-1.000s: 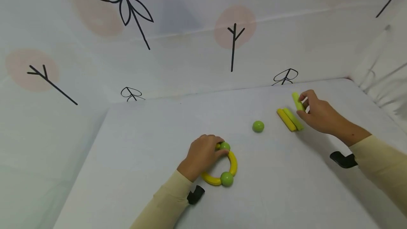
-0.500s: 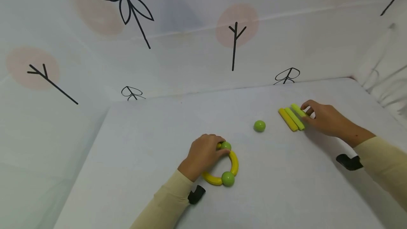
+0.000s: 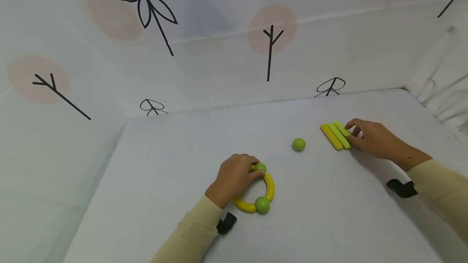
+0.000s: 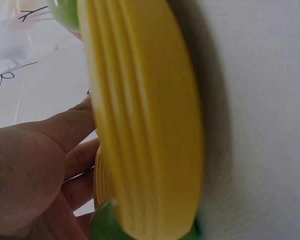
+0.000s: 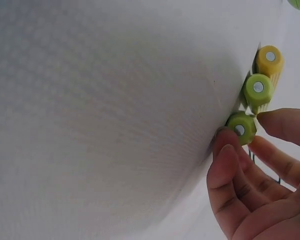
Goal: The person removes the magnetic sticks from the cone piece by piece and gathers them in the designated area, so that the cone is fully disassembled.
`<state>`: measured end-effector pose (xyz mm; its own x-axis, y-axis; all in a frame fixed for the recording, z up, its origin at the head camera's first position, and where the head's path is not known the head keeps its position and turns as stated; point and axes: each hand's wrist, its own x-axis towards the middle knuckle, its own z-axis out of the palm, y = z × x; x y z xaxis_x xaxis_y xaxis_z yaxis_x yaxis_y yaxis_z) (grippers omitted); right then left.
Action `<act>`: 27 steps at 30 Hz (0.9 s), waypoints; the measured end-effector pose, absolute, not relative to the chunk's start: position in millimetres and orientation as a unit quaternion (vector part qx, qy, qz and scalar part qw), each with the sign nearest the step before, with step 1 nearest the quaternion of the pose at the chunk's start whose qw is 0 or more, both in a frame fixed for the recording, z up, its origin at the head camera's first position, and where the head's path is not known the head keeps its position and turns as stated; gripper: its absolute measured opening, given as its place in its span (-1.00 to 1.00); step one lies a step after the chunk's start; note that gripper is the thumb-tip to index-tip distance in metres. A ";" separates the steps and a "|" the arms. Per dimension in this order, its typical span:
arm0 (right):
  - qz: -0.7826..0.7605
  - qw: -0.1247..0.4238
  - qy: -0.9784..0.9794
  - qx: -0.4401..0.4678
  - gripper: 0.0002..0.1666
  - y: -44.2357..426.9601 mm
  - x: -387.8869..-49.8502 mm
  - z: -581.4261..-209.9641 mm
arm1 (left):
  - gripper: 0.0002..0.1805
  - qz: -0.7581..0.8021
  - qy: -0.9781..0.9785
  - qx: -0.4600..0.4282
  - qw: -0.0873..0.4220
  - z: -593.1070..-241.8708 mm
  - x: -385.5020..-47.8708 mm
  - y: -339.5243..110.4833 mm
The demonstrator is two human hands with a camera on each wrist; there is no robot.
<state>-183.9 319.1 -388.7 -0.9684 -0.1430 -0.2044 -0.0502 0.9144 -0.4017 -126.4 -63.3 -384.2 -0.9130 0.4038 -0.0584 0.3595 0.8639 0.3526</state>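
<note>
My left hand pinches a green ball at the top of a ring. Curved ridged yellow magnetic pieces and another green ball make up the rest; my hand hides the ring's left side. At the right, my right hand holds a light green magnetic rod between thumb and fingers, low at the tabletop. Alongside it lie another light green rod and a yellow rod, with round metal discs showing in their ends.
A loose green ball sits between the ring and the rods. The white tabletop meets a white backdrop with plant drawings behind. Black wrist mounts stick out below both sleeves.
My right hand has lowered the light green rod and brought it down beside the other two rods. The left hand stays on the ring.
</note>
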 end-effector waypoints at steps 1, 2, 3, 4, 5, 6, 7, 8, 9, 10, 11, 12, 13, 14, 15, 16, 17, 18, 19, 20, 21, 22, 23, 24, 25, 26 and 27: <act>-0.201 0.113 0.972 -0.050 -0.51 318.9 -183.4 -387.8 | -0.59 0.170 0.963 0.197 0.065 -384.4 -126.7 -63.1; -0.199 0.108 0.973 -0.047 -0.51 318.4 -182.7 -386.4 | -0.59 0.170 0.963 0.197 0.065 -384.4 -126.7 -62.9; -0.196 0.099 0.975 -0.043 -0.52 317.4 -181.5 -385.0 | -0.59 0.169 0.964 0.196 0.065 -384.6 -126.9 -62.7; -0.193 0.085 0.977 -0.042 -0.53 315.9 -179.8 -383.5 | -0.59 0.168 0.964 0.195 0.065 -384.5 -127.1 -62.3; -0.193 0.069 0.978 -0.041 -0.56 313.4 -177.6 -381.6 | -0.58 0.166 0.965 0.195 0.064 -384.6 -127.3 -62.0; -0.195 0.052 0.979 -0.041 -0.58 309.6 -174.8 -379.5 | -0.58 0.165 0.965 0.194 0.063 -384.6 -127.4 -61.6; -0.199 0.036 0.979 -0.042 -0.61 304.7 -171.4 -377.3 | -0.58 0.164 0.965 0.194 0.063 -384.4 -127.5 -61.3; -0.202 0.020 0.978 -0.045 -0.64 298.0 -167.5 -375.0 | -0.59 0.163 0.965 0.195 0.064 -384.2 -127.4 -61.3; -0.207 0.004 0.977 -0.054 -0.67 290.4 -163.3 -373.0 | -0.58 0.161 0.965 0.197 0.064 -383.8 -127.3 -61.4; -0.210 -0.010 0.975 -0.067 -0.70 282.0 -159.0 -370.8 | -0.57 0.157 0.965 0.199 0.067 -383.1 -127.1 -61.7; -0.213 -0.024 0.973 -0.083 -0.73 272.7 -154.8 -368.9 | -0.56 0.153 0.965 0.203 0.068 -382.2 -127.0 -62.5; -0.214 -0.036 0.971 -0.100 -0.76 263.1 -150.9 -367.0 | -0.54 0.149 0.964 0.208 0.069 -380.7 -127.0 -63.8; -0.215 -0.049 0.968 -0.118 -0.79 253.4 -147.2 -365.5 | -0.53 0.146 0.964 0.212 0.068 -379.4 -127.4 -65.9; -0.214 -0.062 0.965 -0.136 -0.81 243.7 -143.9 -364.2 | -0.52 0.142 0.964 0.216 0.066 -377.6 -128.1 -68.2; -0.216 -0.070 0.962 -0.152 -0.82 234.5 -141.0 -362.9 | -0.52 0.140 0.964 0.217 0.064 -375.4 -129.0 -70.9; -0.218 -0.074 0.959 -0.167 -0.83 225.2 -138.6 -362.0 | -0.53 0.139 0.964 0.217 0.063 -373.3 -130.2 -73.9; -0.222 -0.073 0.956 -0.179 -0.84 215.9 -136.6 -361.4 | -0.55 0.140 0.964 0.216 0.060 -371.2 -131.5 -77.3; -0.230 -0.065 0.953 -0.186 -0.84 206.9 -134.7 -360.8 | -0.57 0.143 0.965 0.213 0.061 -369.1 -133.0 -80.7; -0.234 -0.057 0.951 -0.192 -0.84 198.0 -132.9 -360.9 | -0.60 0.147 0.965 0.208 0.065 -367.2 -134.5 -83.9; -0.240 -0.043 0.950 -0.195 -0.83 189.4 -131.2 -361.3 | -0.62 0.151 0.965 0.204 0.072 -364.9 -135.4 -86.6; -0.246 -0.030 0.948 -0.198 -0.84 181.2 -129.6 -362.1 | -0.64 0.153 0.964 0.200 0.081 -363.1 -136.3 -89.1; -0.252 -0.015 0.947 -0.199 -0.83 173.3 -128.3 -363.0 | -0.66 0.155 0.964 0.196 0.090 -362.0 -137.2 -90.9; -0.258 -0.004 0.946 -0.199 -0.83 165.9 -127.1 -364.3 | -0.68 0.157 0.963 0.193 0.101 -361.0 -138.1 -92.2; -0.265 0.008 0.944 -0.198 -0.83 159.3 -126.5 -365.5 | -0.70 0.159 0.962 0.190 0.110 -360.2 -139.1 -92.9; -0.272 0.019 0.941 -0.199 -0.82 153.4 -126.1 -366.8 | -0.71 0.160 0.962 0.189 0.117 -360.1 -139.9 -93.1; -0.280 0.029 0.939 -0.199 -0.82 147.6 -125.8 -368.5 | -0.72 0.160 0.961 0.188 0.121 -360.9 -140.1 -93.3; -0.288 0.038 0.936 -0.200 -0.81 142.6 -125.8 -370.0 | -0.73 0.160 0.961 0.188 0.123 -362.2 -140.6 -93.2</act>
<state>-125.8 142.6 -370.0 -0.9174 -0.3956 0.0439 -0.3518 0.7543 -0.5544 -140.6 -93.2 -362.2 -0.8989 0.4013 -0.1760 0.3225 0.8777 0.3544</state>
